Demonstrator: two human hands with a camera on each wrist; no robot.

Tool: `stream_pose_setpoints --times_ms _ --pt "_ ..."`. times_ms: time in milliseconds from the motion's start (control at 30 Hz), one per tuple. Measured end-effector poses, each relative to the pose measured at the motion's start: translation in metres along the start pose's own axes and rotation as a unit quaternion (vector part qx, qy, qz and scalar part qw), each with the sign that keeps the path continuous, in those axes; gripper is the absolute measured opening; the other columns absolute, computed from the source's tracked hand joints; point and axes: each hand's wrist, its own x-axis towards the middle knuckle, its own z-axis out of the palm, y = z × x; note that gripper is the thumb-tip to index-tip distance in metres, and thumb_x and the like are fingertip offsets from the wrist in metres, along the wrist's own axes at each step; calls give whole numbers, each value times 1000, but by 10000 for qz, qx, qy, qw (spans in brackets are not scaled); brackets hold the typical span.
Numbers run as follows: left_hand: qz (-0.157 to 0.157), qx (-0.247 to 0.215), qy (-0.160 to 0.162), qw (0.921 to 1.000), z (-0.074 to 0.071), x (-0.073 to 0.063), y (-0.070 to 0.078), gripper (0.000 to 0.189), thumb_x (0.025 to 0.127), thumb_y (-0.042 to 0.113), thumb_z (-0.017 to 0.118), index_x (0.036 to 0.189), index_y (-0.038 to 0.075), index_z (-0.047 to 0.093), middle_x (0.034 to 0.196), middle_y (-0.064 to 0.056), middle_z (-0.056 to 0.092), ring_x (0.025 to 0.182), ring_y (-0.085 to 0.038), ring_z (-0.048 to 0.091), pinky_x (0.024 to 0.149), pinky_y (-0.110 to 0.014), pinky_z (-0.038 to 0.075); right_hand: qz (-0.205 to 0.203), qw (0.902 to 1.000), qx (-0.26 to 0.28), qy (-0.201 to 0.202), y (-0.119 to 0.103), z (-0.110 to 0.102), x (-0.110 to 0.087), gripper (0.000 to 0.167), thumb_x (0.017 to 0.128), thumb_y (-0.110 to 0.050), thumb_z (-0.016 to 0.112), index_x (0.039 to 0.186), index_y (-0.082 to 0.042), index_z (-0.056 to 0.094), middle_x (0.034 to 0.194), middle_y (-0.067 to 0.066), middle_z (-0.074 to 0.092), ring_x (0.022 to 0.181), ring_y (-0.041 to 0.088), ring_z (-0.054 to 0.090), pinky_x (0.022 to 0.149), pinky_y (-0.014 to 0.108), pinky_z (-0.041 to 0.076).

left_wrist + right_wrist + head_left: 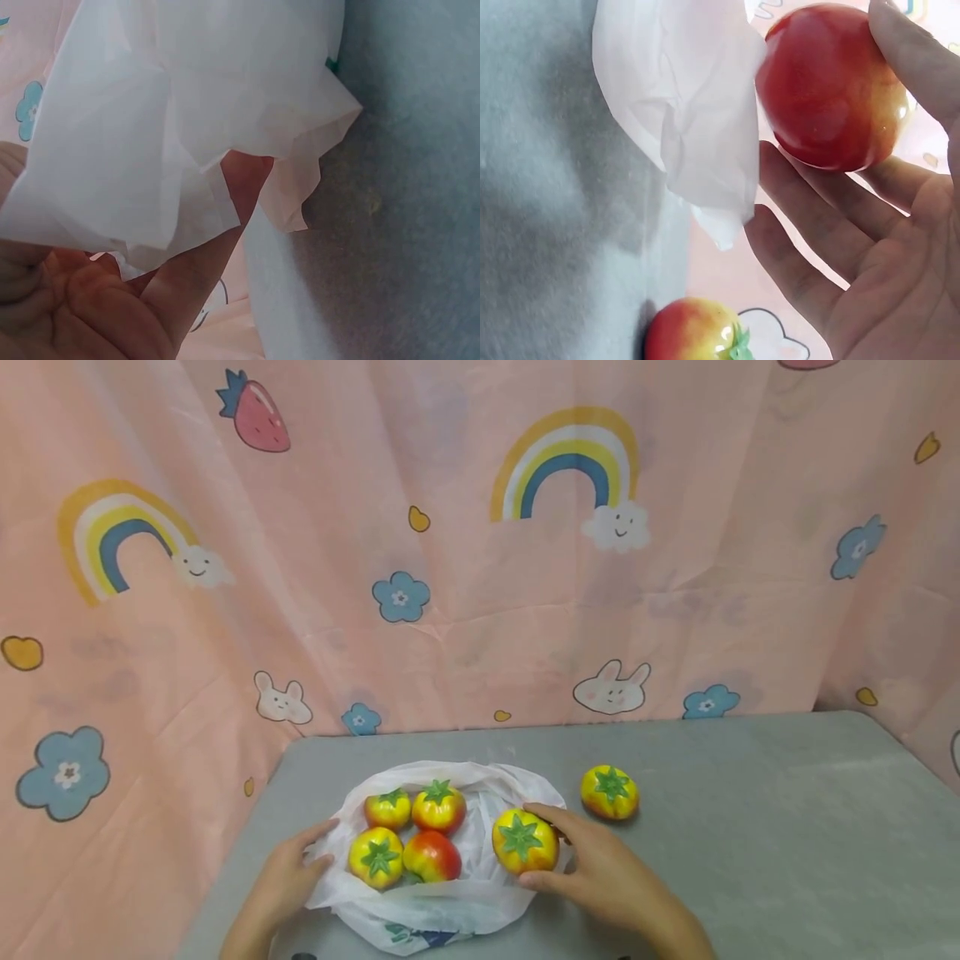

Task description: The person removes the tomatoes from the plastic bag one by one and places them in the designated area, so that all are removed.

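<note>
A white plastic bag [420, 906] lies with its mouth spread wide on the table, and several red-and-yellow tomatoes [377, 857] with green leafy tops sit in its left part. My left hand [288, 872] holds the bag's left rim; in the left wrist view the white film [112, 150] covers part of the fingers. Between the thumb and fingers of my right hand [600, 868] is another tomato [525, 842], over the right side of the bag's mouth. Its smooth red underside faces the right wrist view.
One loose tomato [611, 792] rests on the grey table [750, 827], behind my right hand and to the right of the bag. A pink curtain [465, 668] printed with rainbows, flowers and rabbits hangs along the table's back edge and left side.
</note>
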Motion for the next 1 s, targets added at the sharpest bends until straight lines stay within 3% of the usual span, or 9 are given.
stream_pose_setpoints --times_ms 367,567,800,1000 --pt "-8 40 59 10000 1 2 -3 50 95 9 61 144 11 52 148 -29 46 137 -52 40 109 -67 36 -161 9998 -122 87 7 -14 -6 81 69 -55 83 140 -26 55 134 -3 63 104 16 61 91 48 58" --pt "39 13 69 10000 2 3 -3 50 95 10 62 144 10 52 148 -29 47 137 -51 41 109 -67 37 -350 9989 -185 236 9 -20 -9 79 70 -56 82 139 -26 56 130 -4 64 99 14 60 89 41 57" --pt "14 -48 44 10000 2 2 -2 51 95 9 62 145 10 52 148 -29 46 137 -51 41 109 -67 36 -132 9991 -80 405 17 -29 -9 82 70 -58 82 141 -26 54 127 0 65 96 16 58 83 36 57" --pt "54 -50 55 10000 2 2 -2 51 94 8 61 144 9 52 148 -29 47 137 -51 41 109 -67 36 -409 9974 -80 580 27 -39 -9 79 75 -57 79 142 -23 52 123 2 66 97 16 59 84 36 55"
